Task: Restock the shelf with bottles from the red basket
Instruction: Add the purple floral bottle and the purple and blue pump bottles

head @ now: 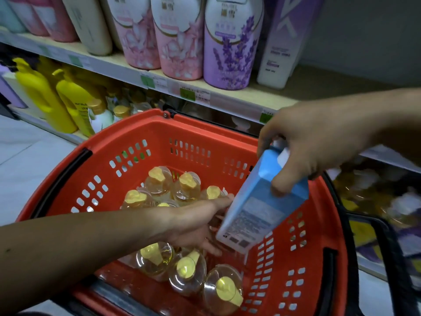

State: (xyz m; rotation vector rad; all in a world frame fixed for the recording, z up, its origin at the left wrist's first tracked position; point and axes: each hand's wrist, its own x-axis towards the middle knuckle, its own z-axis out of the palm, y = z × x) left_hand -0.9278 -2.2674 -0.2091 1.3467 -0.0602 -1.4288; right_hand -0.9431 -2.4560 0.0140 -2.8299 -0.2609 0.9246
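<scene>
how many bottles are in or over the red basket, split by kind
Clear bottles with yellow caps, standing in the red basket: 8 that show
Blue bottle, tilted over the basket, gripped at the top by the right hand, left hand at its lower end: 1
Total: 9

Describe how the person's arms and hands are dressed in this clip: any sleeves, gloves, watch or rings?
Both forearms are bare as far as the frame shows, with no sleeve in view. The left hand and right hand wear no gloves. No watch, bracelet or ring is visible on either.
</scene>
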